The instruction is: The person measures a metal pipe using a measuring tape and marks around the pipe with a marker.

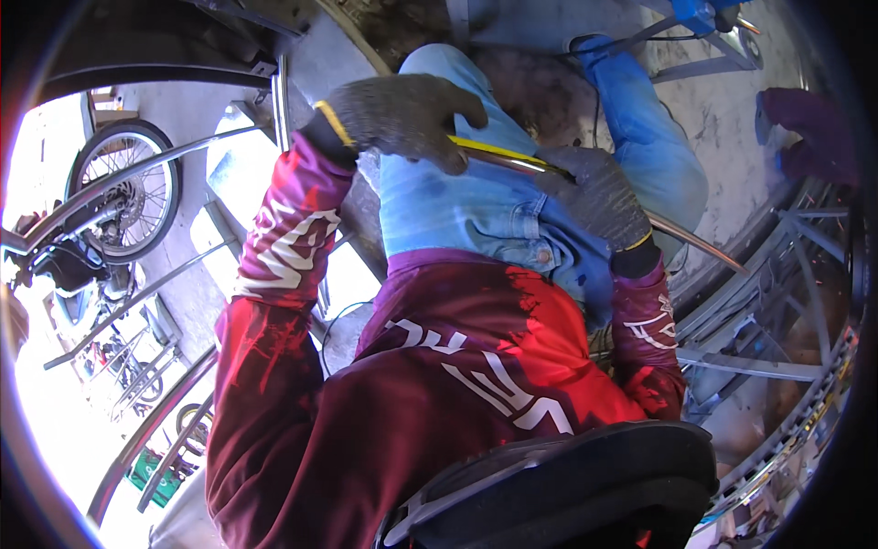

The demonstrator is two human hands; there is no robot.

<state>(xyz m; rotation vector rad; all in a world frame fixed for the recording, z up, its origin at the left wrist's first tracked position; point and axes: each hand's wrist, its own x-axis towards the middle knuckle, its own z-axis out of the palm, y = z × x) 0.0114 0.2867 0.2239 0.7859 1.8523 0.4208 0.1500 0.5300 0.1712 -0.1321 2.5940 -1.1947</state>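
Observation:
My left hand (402,119), in a dark grey knitted glove with a yellow cuff edge, is partly closed around one end of a yellow measuring tape (498,148). Its thumb sticks out above the tape. The tape lies along a thin metal rod (700,240), whose shiny brownish length slants down to the right. In the same kind of glove, my right hand (599,197) is closed around the rod where the tape's other end meets the fingers. Both hands are above my lap, over blue jeans (457,206). The palms are hidden.
Metal bars (183,151) and a motorcycle wheel (123,188) are on the left. Welded grey steel framing (759,366) stands close on the right. A blue object (700,14) on a metal stand is at the far right. A dark purple shape (814,133) shows at the right edge.

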